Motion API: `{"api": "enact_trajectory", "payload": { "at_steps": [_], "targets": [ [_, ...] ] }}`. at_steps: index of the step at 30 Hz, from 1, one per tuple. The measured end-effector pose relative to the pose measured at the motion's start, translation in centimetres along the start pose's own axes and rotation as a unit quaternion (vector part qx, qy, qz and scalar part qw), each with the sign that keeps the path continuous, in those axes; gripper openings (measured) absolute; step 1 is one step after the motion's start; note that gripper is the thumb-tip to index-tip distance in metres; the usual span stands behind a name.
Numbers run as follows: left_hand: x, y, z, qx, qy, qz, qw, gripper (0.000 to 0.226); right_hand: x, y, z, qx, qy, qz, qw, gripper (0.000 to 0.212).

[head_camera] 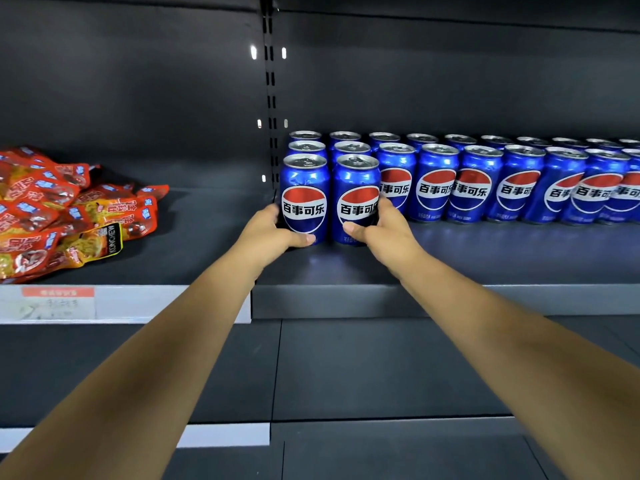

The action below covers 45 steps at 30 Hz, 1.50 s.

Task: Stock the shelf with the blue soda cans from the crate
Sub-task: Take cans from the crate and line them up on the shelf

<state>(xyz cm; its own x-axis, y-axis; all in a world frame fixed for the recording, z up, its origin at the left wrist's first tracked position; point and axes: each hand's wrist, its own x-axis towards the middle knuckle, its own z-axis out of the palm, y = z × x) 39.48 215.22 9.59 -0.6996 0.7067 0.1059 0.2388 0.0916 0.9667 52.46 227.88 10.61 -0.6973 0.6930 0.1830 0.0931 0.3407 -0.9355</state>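
Two blue soda cans stand upright side by side at the front left of the dark shelf [485, 258]. My left hand [273, 226] grips the left can [304, 192], thumb across its lower front. My right hand [377, 225] grips the right can [356, 195] the same way. Behind and to the right, several more blue cans [478, 183] stand in rows reaching the frame's right edge. The crate is not in view.
A pile of red and orange snack packets [65, 209] lies on the left shelf section. A slotted upright [271, 98] divides the two sections. A price tag [57, 301] sits on the left shelf edge. A lower dark shelf [381, 368] runs beneath my arms.
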Motion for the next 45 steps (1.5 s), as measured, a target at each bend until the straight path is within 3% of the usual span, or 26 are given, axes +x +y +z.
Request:
{"api": "enact_trajectory", "payload": {
  "at_steps": [8,18,27,29,31,34,40,45],
  "targets": [
    [-0.2,0.1,0.1,0.007,-0.008,-0.001,1.000,0.058,0.2,0.4,-0.1,0.030,-0.010,-0.005,0.999,0.056],
    [-0.1,0.2,0.8,0.044,0.024,-0.015,0.999,0.053,0.9,1.1,0.1,0.028,-0.014,0.010,0.999,0.077],
    [-1.7,2.1,0.6,0.093,0.029,-0.031,0.995,0.085,-0.1,-0.5,-0.9,0.003,-0.041,0.073,0.996,0.099],
    [-2.7,2.8,0.6,0.121,0.030,-0.036,0.992,0.084,-1.3,-1.5,-1.7,-0.030,-0.059,0.064,0.996,0.103],
    [-4.2,3.6,1.1,0.147,0.025,-0.026,0.988,0.075,-3.0,-2.4,-2.6,-0.058,-0.076,0.051,0.994,0.101],
    [-7.2,5.1,2.7,0.192,0.027,-0.007,0.981,0.082,-5.8,-3.4,-4.6,-0.108,-0.087,0.017,0.990,0.092],
    [-13.9,8.7,7.5,0.246,0.047,0.021,0.968,0.075,-11.3,-3.9,-9.3,-0.181,-0.088,-0.001,0.980,0.089],
    [-19.0,10.6,12.1,0.275,0.052,-0.007,0.960,0.082,-16.2,-3.6,-13.6,-0.199,-0.101,-0.002,0.975,0.084]
  ]
}}
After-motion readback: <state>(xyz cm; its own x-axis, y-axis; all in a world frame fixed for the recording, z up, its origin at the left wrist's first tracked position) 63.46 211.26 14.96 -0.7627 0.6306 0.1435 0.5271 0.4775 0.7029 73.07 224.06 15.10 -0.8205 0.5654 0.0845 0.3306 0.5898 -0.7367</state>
